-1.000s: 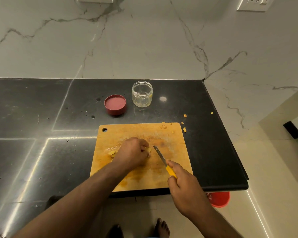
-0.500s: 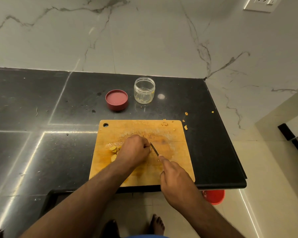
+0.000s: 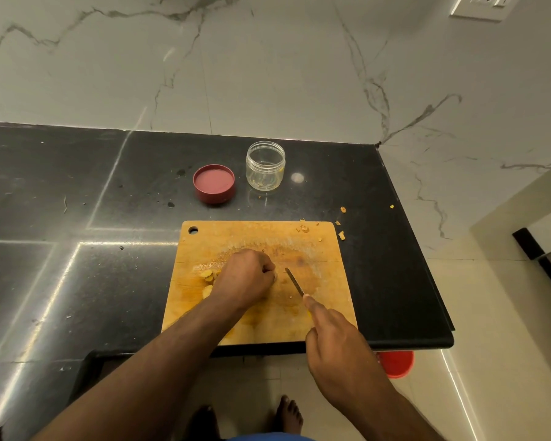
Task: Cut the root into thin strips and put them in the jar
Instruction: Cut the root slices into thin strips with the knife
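A wooden cutting board (image 3: 325, 313) lies on the black counter near its front edge. My left hand (image 3: 245, 278) is curled over the root at the board's middle, and the root itself is hidden under the fingers. Yellow cut pieces (image 3: 208, 276) lie just left of that hand. My right hand (image 3: 334, 342) grips a small knife (image 3: 295, 281) whose blade points up and left, a short gap right of my left hand. The empty clear jar (image 3: 265, 165) stands open behind the board.
The jar's red lid (image 3: 214, 183) lies upside down left of the jar. Small yellow scraps (image 3: 341, 233) dot the board's far right corner and the counter beside it. The counter ends just right of the board. A red tub (image 3: 396, 364) sits on the floor below.
The knife blade drew in close to my left hand half a second ago, then pulled back a little to the right. My left hand stayed put on the board.
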Tool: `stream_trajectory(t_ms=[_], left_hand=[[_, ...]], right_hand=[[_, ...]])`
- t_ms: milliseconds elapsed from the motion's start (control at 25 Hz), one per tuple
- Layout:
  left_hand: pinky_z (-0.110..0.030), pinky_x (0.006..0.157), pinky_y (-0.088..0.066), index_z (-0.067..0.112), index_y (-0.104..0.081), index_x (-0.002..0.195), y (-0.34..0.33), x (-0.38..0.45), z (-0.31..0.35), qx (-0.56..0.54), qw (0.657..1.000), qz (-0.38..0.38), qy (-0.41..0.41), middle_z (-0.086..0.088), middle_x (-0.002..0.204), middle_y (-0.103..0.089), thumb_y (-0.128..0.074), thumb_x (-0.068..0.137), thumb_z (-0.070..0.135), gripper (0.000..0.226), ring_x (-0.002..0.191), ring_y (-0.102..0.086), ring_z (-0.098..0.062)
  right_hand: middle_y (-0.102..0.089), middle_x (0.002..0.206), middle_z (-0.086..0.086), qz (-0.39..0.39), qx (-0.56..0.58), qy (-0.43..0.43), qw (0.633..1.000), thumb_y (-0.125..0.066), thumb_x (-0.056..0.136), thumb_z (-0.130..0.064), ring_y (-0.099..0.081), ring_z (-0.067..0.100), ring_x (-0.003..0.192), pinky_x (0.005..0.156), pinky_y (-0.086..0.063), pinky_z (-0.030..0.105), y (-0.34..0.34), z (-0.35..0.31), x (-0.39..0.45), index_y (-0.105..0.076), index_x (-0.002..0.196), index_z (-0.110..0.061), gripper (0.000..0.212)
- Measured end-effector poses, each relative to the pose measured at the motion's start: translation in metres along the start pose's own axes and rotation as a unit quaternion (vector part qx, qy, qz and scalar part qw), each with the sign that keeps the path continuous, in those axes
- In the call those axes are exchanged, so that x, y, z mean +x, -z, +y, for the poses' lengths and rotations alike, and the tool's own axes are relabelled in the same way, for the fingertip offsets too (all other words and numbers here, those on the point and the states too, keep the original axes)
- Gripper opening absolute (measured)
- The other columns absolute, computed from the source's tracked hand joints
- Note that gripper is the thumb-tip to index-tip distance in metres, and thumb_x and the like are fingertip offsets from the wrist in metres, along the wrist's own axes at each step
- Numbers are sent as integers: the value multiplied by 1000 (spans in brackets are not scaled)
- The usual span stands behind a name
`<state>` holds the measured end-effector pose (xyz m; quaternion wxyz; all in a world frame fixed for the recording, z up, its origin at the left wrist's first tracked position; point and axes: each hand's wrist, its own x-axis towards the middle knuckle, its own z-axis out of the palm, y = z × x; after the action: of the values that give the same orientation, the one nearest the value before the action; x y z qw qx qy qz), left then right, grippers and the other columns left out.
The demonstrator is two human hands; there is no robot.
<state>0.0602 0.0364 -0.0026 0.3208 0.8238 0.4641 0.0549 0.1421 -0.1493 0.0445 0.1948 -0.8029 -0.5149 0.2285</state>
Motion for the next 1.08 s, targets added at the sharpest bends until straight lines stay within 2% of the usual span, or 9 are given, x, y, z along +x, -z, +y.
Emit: stream_trajectory(t_ms=[160,320,520,640,800,960,1080], left_hand=[[-18,76,-45,19,-72,119,0,-1,-2,-5,1000,5,1,4,115,-72,-69,92,20,27,90,-56,-4],[-19,73,-43,19,-76,111,1,0,-3,1,1000,9,0,4,110,-73,-71,91,20,20,87,-57,-6],[-21,75,-47,18,-78,109,1,-1,-2,14,1000,8,-9,3,108,-74,-70,92,22,19,88,-59,-7],[-24,75,-49,19,-77,107,0,-2,-2,40,999,8,-28,1,105,-71,-68,93,25,18,90,-61,-11],[-21,76,-45,20,-75,114,2,-4,-2,33,999,15,-28,2,112,-67,-68,93,26,22,90,-55,-8],[-20,75,-43,20,-73,116,3,-4,-1,26,999,11,-22,2,114,-66,-69,94,26,24,90,-55,-7],[-20,72,-43,20,-73,114,2,-4,-2,21,1000,13,-14,2,111,-67,-70,92,27,23,91,-58,-9]], right_hand=[[-51,133,-6,5,7,-4,1000,-34,104,-25,-53,8,112,95,-46,22,0,1,8,-25,153,-30,50],[-50,136,-4,-7,5,8,1000,-34,103,-24,-51,9,117,97,-44,23,-6,0,13,-25,154,-28,51],[-48,139,-4,-8,-11,17,1000,-34,103,-23,-51,10,118,99,-44,24,-11,-1,24,-25,153,-27,51],[-50,135,-3,-5,-22,19,1000,-35,103,-23,-54,11,111,94,-47,26,-14,0,28,-26,153,-28,51],[-51,125,-5,25,-39,6,999,-34,103,-25,-56,9,95,81,-51,25,-10,8,27,-25,153,-30,51],[-53,130,-6,22,13,18,1000,-37,103,-25,-55,8,108,93,-50,27,-4,8,23,-29,152,-29,50],[-52,134,-7,19,32,10,999,-37,104,-25,-53,6,113,97,-48,25,-4,6,22,-31,152,-28,49]])
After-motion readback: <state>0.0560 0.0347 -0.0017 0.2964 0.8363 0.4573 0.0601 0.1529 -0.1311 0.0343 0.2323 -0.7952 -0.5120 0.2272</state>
